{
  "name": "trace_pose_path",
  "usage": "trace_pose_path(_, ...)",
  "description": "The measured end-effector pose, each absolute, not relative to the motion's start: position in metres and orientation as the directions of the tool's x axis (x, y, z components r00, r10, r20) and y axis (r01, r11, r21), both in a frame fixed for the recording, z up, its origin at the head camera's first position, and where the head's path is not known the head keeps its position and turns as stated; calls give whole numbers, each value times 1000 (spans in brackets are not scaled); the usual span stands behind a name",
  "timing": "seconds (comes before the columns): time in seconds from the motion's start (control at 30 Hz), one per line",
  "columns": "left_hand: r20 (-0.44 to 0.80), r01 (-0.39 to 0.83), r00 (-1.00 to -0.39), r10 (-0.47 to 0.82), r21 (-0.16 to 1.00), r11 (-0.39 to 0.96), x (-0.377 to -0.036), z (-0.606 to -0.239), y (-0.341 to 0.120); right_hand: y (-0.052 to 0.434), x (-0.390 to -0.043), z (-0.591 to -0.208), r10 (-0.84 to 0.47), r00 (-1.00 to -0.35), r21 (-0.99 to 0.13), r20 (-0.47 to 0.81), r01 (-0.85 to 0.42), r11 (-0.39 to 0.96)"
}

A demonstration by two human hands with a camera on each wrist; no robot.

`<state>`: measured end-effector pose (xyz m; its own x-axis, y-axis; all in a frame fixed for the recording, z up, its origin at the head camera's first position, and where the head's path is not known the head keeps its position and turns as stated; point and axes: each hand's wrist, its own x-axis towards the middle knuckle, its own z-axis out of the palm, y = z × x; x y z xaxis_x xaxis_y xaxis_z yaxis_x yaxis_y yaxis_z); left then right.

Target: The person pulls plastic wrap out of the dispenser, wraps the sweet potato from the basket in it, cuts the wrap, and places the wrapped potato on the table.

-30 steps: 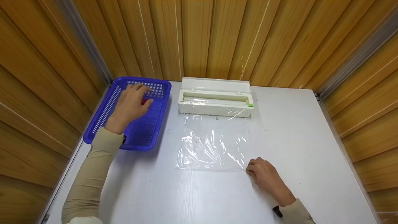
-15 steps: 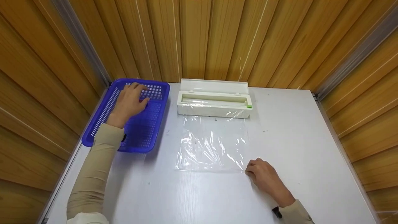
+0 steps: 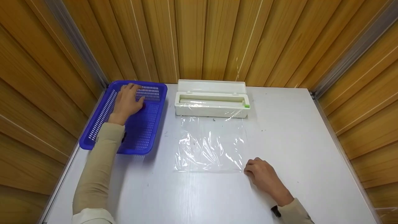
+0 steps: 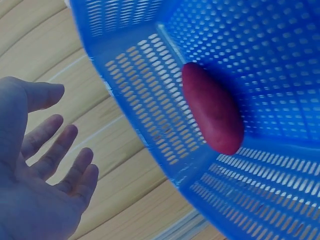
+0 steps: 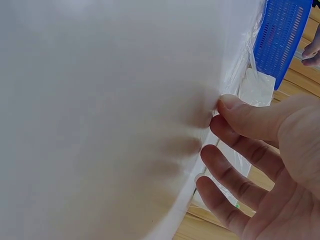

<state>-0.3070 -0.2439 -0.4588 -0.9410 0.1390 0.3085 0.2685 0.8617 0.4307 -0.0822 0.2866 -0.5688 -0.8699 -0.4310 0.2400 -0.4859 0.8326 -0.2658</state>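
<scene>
My left hand (image 3: 134, 93) hovers open over the far end of a blue perforated basket (image 3: 93, 130). A dark red oval object (image 3: 143, 106) lies just beside its thumb. In the left wrist view the spread left hand (image 4: 70, 132) is apart from the red object (image 4: 212, 107), which rests against the basket's wall (image 4: 280, 200). A sheet of clear cling film (image 3: 211, 146) lies flat on the white table (image 3: 295, 130), pulled out from a white dispenser box (image 3: 211, 101). My right hand (image 3: 247, 168) sits at the film's near right corner. Thumb and forefinger of the right hand (image 5: 220, 112) meet there on the film's edge.
Wooden panel walls (image 3: 217, 40) close in the table at the back and both sides. The dispenser's lid stands open, with a green slider (image 3: 247, 106) at its right end. Bare tabletop lies to the right of the film and in front of it.
My left hand has shifted a little farther into the basket and to the left, staying open. The right hand has stayed at the film's corner.
</scene>
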Motion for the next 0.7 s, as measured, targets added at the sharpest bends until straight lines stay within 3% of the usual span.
trace_pose_path(0.27, 353, 264, -930, 107, 434, 862, -315, -479, -248, 287, -82, -568, -433, -873, -265, 225, -482, 835)
trace_pose_path(0.7, 299, 224, -949, 100, 415, 882, -321, -495, -253, 287, -83, -567, -438, -872, -267, 219, -485, 833)
